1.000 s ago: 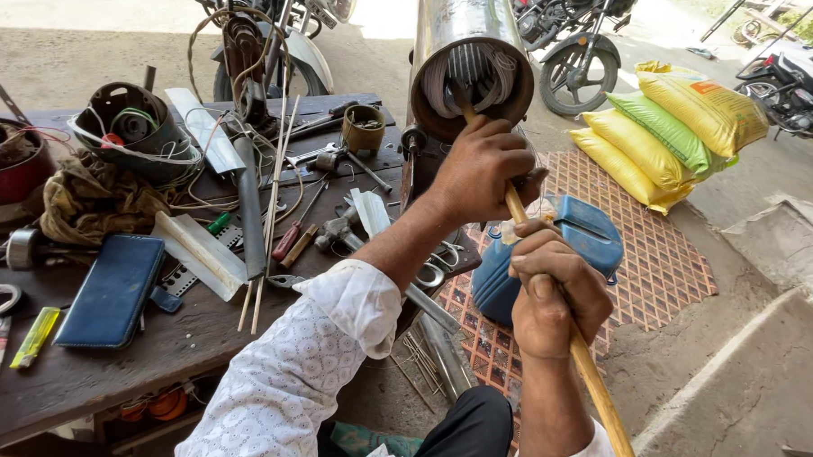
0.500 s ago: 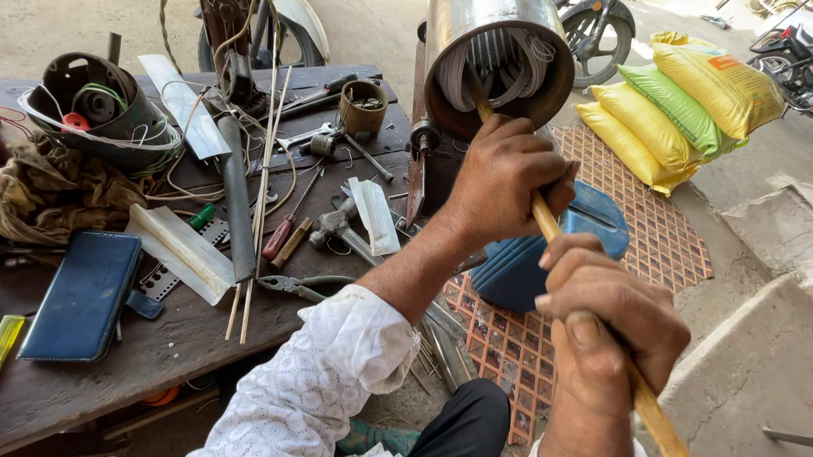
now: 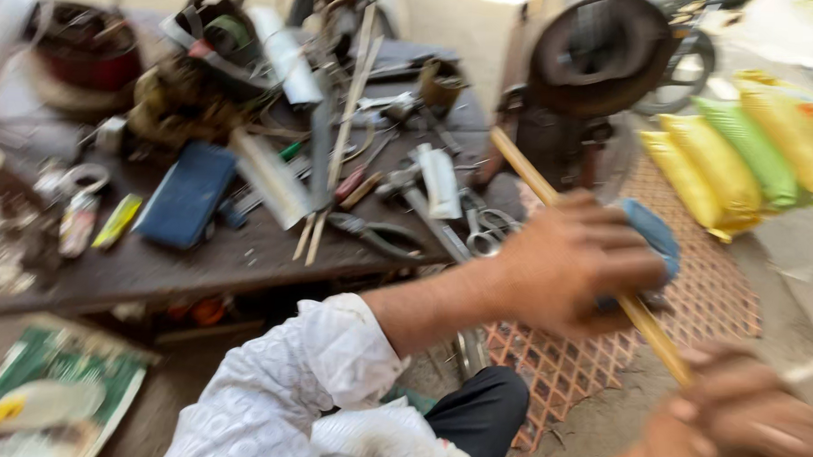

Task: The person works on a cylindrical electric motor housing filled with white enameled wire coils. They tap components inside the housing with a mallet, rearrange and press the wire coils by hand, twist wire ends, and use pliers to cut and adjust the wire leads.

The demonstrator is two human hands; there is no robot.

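fingers of both hands (image 3: 576, 266) wrapped around wooden stick (image 3: 534, 177).

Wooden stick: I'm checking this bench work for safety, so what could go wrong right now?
Both hands, left and right, grip the wooden stick, whose tip sits near the motor housing; a slip might jam it or scrape knuckles. Scissors lie near the table edge, close to the left hand, and might get knocked off.

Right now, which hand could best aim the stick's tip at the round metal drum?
Probably the left. The left hand holds the wooden stick nearer its tip, closest to the metal drum. The right hand holds the far lower end.
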